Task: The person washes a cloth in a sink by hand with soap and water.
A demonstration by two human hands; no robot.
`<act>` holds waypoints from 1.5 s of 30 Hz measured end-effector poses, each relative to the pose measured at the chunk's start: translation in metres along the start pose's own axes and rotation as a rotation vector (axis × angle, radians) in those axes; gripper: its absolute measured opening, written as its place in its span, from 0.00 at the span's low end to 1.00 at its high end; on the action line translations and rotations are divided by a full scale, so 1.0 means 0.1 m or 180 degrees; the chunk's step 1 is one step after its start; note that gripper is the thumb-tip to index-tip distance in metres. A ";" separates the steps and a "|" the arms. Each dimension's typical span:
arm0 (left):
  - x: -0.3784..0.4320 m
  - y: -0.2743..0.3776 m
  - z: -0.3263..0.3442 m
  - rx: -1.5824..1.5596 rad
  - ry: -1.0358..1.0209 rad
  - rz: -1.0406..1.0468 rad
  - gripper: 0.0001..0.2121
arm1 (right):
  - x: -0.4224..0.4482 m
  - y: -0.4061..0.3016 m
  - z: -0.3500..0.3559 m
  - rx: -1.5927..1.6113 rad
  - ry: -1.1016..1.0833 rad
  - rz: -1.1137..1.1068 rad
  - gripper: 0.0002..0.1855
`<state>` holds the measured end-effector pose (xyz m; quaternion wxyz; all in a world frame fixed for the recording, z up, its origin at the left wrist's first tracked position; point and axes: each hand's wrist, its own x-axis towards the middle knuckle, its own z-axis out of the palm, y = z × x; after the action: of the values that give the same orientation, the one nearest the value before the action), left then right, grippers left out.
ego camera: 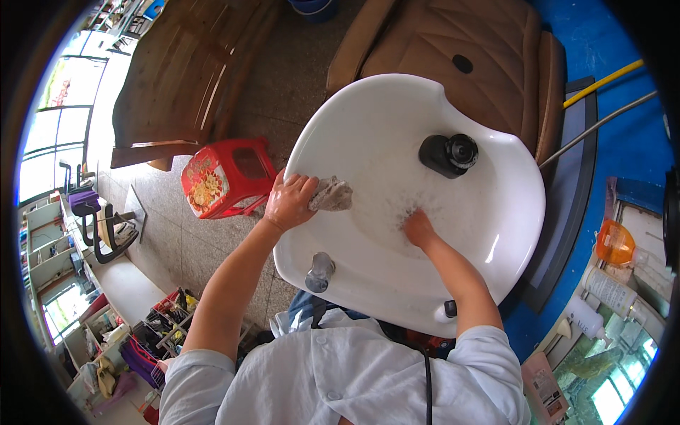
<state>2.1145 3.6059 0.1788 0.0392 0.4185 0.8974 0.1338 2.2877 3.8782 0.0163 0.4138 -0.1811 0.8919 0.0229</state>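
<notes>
A white ceramic salon shampoo basin (372, 117) lies before me. My left hand (292, 201) rests at its left rim and grips a wet grey-brown cloth (332, 194), which hangs over the inner wall. My right hand (418, 227) reaches down into the bowl at its middle; its fingers are partly hidden by dark, blurred specks, so what it holds cannot be told. A black neck rest (449, 155) stands inside the basin towards its far right. A chrome tap handle (320, 273) sits on the near left rim, and a small black-topped fitting (450, 308) on the near right.
A brown padded salon chair (467, 48) adjoins the basin's far side. A red plastic stool (234, 178) stands left of it, near a wooden board (186, 69). Right are a yellow hose (603, 84), a grey hose (600, 127) and bottles (608, 287). A cluttered cart (170, 324) is lower left.
</notes>
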 end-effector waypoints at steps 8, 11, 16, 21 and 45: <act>0.02 0.01 -0.01 -0.0062 -0.0025 -0.0003 0.21 | 0.16 0.07 0.09 -0.0379 -0.0327 -0.0245 0.15; 0.04 0.02 -0.01 -0.0019 -0.0073 0.0001 0.22 | 0.19 0.08 0.10 -0.0352 -0.0469 -0.0135 0.17; 0.00 0.00 -0.01 -0.0017 -0.0129 0.0000 0.23 | 0.22 0.10 -0.09 -0.0145 -0.1069 -0.0166 0.18; 0.03 0.03 -0.01 -0.0060 -0.0088 -0.0018 0.21 | 0.28 -0.05 0.25 0.0834 0.0178 0.0700 0.18; 0.08 0.06 0.01 0.0061 -0.0112 0.0051 0.23 | 0.53 -0.71 0.82 0.2426 0.1999 0.2830 0.15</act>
<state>2.1136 3.6158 0.1797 0.0499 0.4284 0.8945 0.1181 2.3407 3.8117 -0.0697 0.1205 0.3650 0.9055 -0.1795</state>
